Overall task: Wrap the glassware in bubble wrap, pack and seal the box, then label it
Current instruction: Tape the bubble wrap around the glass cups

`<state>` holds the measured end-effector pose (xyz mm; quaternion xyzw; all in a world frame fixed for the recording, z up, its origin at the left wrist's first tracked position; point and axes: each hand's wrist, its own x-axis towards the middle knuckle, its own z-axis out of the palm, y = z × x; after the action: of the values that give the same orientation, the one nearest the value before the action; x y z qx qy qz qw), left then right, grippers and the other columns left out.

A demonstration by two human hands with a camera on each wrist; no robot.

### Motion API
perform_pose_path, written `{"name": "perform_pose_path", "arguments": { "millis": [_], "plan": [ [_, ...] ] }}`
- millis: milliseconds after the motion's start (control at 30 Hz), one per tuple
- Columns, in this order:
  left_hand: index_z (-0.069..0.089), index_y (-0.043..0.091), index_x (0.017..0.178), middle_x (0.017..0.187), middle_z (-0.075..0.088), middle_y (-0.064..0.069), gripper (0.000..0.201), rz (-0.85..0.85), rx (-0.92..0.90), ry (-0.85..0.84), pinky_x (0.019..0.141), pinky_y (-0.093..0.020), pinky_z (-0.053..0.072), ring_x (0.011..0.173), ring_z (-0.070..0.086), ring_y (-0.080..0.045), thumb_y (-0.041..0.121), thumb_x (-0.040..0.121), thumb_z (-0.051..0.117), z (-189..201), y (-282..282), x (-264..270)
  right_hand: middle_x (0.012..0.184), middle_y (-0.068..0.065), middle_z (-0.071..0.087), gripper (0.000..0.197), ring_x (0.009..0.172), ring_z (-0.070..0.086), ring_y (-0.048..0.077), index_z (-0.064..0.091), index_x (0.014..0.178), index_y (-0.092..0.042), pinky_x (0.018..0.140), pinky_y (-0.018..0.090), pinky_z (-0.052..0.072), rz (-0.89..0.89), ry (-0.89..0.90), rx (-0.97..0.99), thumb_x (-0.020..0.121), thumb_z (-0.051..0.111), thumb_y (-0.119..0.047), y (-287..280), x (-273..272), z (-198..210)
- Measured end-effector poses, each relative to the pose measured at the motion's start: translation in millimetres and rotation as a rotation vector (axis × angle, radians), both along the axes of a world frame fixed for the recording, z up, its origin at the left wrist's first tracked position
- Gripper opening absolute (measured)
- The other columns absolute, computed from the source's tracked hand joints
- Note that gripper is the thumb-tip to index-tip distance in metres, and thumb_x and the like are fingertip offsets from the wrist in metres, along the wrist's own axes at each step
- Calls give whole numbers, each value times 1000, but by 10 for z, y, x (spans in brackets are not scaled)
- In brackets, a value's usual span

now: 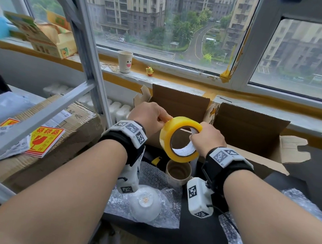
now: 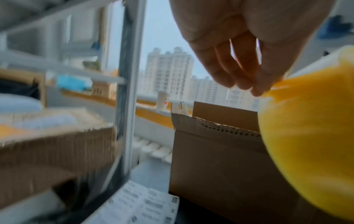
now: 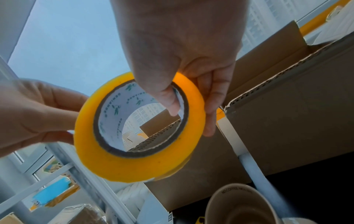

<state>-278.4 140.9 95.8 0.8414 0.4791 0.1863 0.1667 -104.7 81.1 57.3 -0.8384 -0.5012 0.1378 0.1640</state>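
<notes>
A: Nearest, what lay in front of the person?

B: A white bowl (image 1: 145, 203) sat upside down on a sheet of bubble wrap (image 1: 170, 218) on the dark surface (image 1: 189, 242), not yet wrapped. A beige mug (image 1: 178, 172) stood upright just beyond it. Both looked brittle and smooth, so I would have cupped them round the body, not the rim.

A: And the hands?

B: Above the mug, both held a roll of yellow tape (image 1: 180, 138). The right hand (image 1: 208, 139) gripped it with the thumb inside the core and the fingers over the outer face. The left hand (image 1: 150, 118) pinched at the outer edge; in the left wrist view its fingertips (image 2: 258, 91) seemed to pull up a loose end. The roll looked light and stiff, the free end sticky and apt to fold on itself.

A: Farther back?

B: The cardboard box (image 1: 238, 132) stood open, flaps up, under the window. Fragile labels (image 1: 44, 141) lay on another carton, well left
</notes>
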Motion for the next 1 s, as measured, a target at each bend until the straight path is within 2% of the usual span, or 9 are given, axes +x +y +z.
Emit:
{"name": "perform_pose_path", "arguments": {
  "millis": [100, 267, 433, 567, 667, 733, 833, 900, 1000],
  "plan": [
    [73, 35, 108, 108, 71, 9, 24, -64, 173, 173, 87, -32, 52, 102, 62, -18, 27, 94, 55, 69, -22, 26, 87, 4, 60, 16, 81, 58, 25, 54, 94, -19, 66, 31, 43, 13, 2, -12, 93, 51, -34, -1, -8, 19],
    [71, 19, 96, 96, 68, 1, 22, -198, 379, 392, 77, -36, 51, 94, 62, -23, 17, 94, 49, 85, -30, 64, 87, 3, 60, 13, 79, 58, 23, 54, 93, -19, 63, 30, 42, 20, -14, -33, 91, 52, -32, -29, -3, 45],
    [60, 14, 100, 96, 61, 0, 15, -278, 482, 470, 69, -31, 41, 96, 53, -20, 12, 97, 46, 55, -20, 84, 85, 4, 59, 8, 79, 58, 22, 53, 92, -19, 65, 31, 46, 36, -17, -49, 88, 51, -27, -47, 13, 85],
    [57, 14, 98, 96, 58, -1, 11, -283, 406, 457, 71, -32, 41, 97, 51, -21, 16, 96, 47, 61, -47, 125, 86, 4, 61, 11, 79, 60, 23, 55, 92, -19, 68, 32, 48, 13, 0, -62, 87, 53, -28, -61, 18, 71],
    [52, 19, 88, 89, 51, 4, 6, -274, 272, 380, 70, -30, 40, 88, 50, -18, 18, 94, 50, 102, -49, 120, 88, 4, 61, 12, 81, 60, 25, 56, 93, -18, 70, 32, 49, 4, 44, -81, 88, 54, -29, -72, 26, 56],
    [51, 19, 85, 85, 54, 4, 6, -249, 174, 303, 67, -29, 43, 83, 55, -19, 20, 91, 53, 125, -58, 99, 88, 5, 63, 11, 80, 61, 24, 57, 92, -18, 72, 34, 50, 23, 65, -75, 86, 55, -26, -62, 33, 62],
    [54, 19, 86, 78, 55, 6, 4, -180, -39, 204, 61, -25, 41, 77, 54, -16, 21, 90, 53, 133, -48, 63, 90, 6, 64, 13, 81, 63, 25, 59, 95, -17, 72, 36, 53, 68, 95, -86, 84, 55, -24, -57, 31, 104],
    [56, 20, 88, 79, 55, 5, 4, -164, -153, 143, 59, -22, 39, 75, 53, -14, 23, 91, 54, 130, -27, 41, 93, 8, 64, 16, 85, 65, 28, 60, 98, -14, 76, 41, 57, 88, 155, -93, 85, 56, -22, -63, 35, 115],
    [55, 20, 90, 81, 56, 4, 5, -171, -176, 90, 61, -21, 42, 73, 53, -13, 23, 94, 55, 101, -24, 36, 94, 12, 67, 19, 87, 67, 31, 61, 100, -10, 80, 46, 58, 83, 215, -89, 83, 59, -19, -77, 39, 95]
  ]
}}
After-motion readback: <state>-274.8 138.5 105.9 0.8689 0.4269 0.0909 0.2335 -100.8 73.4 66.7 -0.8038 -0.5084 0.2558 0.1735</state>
